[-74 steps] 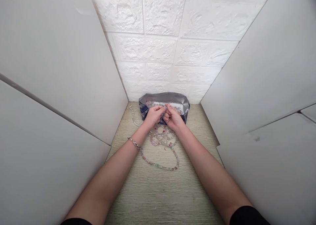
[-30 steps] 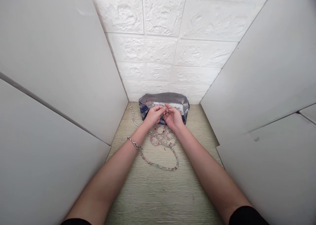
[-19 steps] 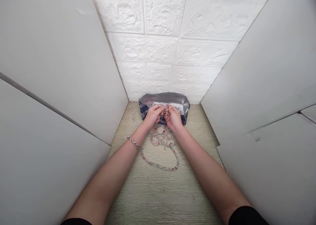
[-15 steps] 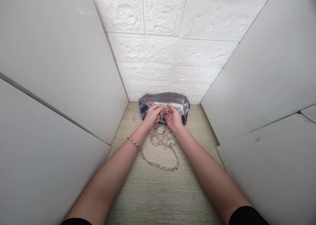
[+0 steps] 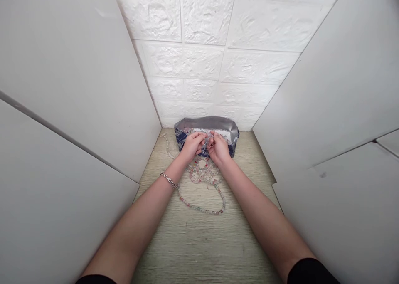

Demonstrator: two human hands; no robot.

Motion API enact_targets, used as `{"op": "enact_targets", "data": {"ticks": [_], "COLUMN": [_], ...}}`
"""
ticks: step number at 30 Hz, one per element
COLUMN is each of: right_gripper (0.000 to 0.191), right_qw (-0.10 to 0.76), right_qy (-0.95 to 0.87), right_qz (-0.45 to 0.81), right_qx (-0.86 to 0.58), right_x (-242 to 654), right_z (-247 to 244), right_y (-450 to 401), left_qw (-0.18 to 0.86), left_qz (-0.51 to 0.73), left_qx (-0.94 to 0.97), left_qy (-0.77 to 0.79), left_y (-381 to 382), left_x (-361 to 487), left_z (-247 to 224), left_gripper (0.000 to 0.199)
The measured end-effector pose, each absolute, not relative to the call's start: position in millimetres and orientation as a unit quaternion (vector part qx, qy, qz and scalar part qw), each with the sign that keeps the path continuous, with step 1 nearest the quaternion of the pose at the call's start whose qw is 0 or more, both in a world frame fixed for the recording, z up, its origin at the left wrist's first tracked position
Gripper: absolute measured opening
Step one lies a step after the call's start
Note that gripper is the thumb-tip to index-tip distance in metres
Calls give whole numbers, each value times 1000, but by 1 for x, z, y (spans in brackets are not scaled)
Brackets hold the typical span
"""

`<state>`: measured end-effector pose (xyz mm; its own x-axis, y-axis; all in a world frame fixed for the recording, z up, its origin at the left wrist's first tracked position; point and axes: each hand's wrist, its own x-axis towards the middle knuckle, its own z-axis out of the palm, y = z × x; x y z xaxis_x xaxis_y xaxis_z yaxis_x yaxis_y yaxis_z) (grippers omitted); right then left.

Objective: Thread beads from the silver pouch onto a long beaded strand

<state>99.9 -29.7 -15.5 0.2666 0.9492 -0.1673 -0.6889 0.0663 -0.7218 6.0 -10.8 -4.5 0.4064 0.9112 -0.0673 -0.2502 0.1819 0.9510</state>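
Observation:
My left hand [image 5: 193, 145] is closed in a pinch, thumb against index finger, over the front of an open pouch [image 5: 234, 139] with a silver lining and dark blue patterned outside. Close beside it, my right hand [image 5: 219, 147] has its fingers curled in and thumb and fingertip together. Whatever lies between the fingertips is too small to make out. Loose beads show inside the pouch behind my fingers. Just below my hands lies a heap of beaded strings [image 5: 199, 176] in pink, white and red. A longer bead string [image 5: 202, 211] curves out in front of the heap.
Another pale bead strand [image 5: 167, 146] lies left of the pouch. A white brick-textured wall [image 5: 199, 63] rises behind it. Grey-white panels [image 5: 77, 76] stand close on the left and more panels [image 5: 336, 84] on the right, flanking the wood-grain surface [image 5: 202, 250].
My right hand's thumb and fingers have drawn closer together. My left hand keeps its pinch in nearly the same place. The pouch and bead strings lie as before.

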Motion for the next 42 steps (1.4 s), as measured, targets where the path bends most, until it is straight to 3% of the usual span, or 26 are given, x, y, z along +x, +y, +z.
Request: {"op": "enact_targets", "data": {"ticks": [16, 22, 42], "right_gripper": [23, 9, 16], "right_qw": [683, 701, 692], "right_qy": [-168, -178, -174], "right_qz": [619, 593, 633], "right_qx": [-350, -354, -300], "right_x": [104, 103, 106], "right_z": [-14, -17, -21], "right_y": [-29, -28, -27], "left_qw": [682, 675, 647], "left_qz": [416, 411, 385], "left_qx": [490, 497, 531], "left_qy": [349, 358, 388], "left_y": [-13, -13, -16], "left_x": [8, 8, 11], "left_z": [-3, -1, 0], "left_gripper": [16, 15, 14]}}
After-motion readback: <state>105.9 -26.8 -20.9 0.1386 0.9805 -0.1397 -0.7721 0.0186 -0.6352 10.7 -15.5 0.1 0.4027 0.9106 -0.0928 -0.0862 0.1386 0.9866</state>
